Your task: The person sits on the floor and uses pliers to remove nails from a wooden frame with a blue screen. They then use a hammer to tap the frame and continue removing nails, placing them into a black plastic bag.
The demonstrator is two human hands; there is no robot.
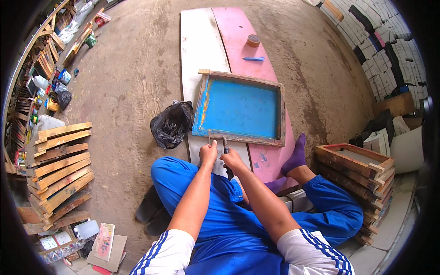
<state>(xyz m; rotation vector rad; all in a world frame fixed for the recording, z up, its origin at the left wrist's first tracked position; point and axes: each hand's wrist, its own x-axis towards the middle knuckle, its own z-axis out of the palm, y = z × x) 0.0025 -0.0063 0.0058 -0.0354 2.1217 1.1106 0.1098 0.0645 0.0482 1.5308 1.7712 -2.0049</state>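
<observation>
A wooden screen frame (282, 114) with blue mesh (243, 105) lies flat on white and pink boards in front of me. My left hand (208, 153) is closed just below the frame's near left corner. A thin piece stands up from its fingertips against the frame's near bar, too small to name. Beside it, my right hand (233, 160) wraps round a black-handled tool (226, 149). The tool's metal end points up to the near bar; its exact kind is unclear.
A black plastic bag (172, 124) sits left of the frame. On the pink board (233, 41) lie a brown tape roll (253, 41) and a blue stick-like item (254, 59). Stacked wooden frames stand left (64, 160) and right (353, 160). My sock-covered foot (295, 156) rests by the board.
</observation>
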